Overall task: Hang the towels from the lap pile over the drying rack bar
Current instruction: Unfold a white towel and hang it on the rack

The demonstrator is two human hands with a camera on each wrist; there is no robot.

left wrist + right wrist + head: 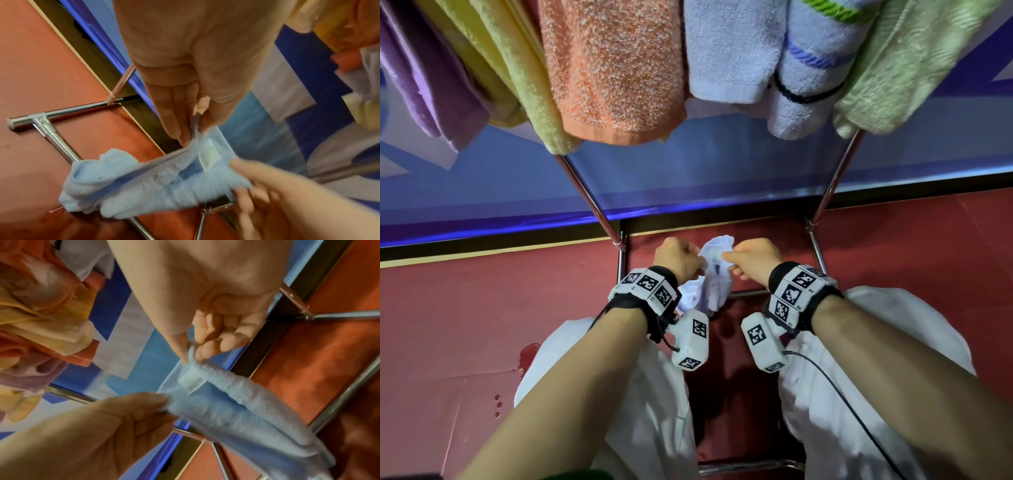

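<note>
A small pale blue towel (714, 274) with a white label hangs bunched between my hands, low over the red floor and in front of my knees. My left hand (690, 262) pinches its upper edge between thumb and fingers (185, 129). My right hand (736, 263) pinches the same edge a little to the right, next to the label (192, 381). The rest of the towel (144, 183) sags crumpled below. The rack's top bar is hidden under several hung towels: purple (421, 75), yellow (517, 68), orange (616, 68), pale blue (729, 48), striped (811, 68) and green (914, 61).
Two slanted chrome rack legs (585, 192) (835, 181) run down to floor bars (68, 112) on either side of my hands. A low cross bar (751, 293) lies just behind the towel. My knees in white trousers (654, 394) frame the floor gap. A blue wall panel stands behind.
</note>
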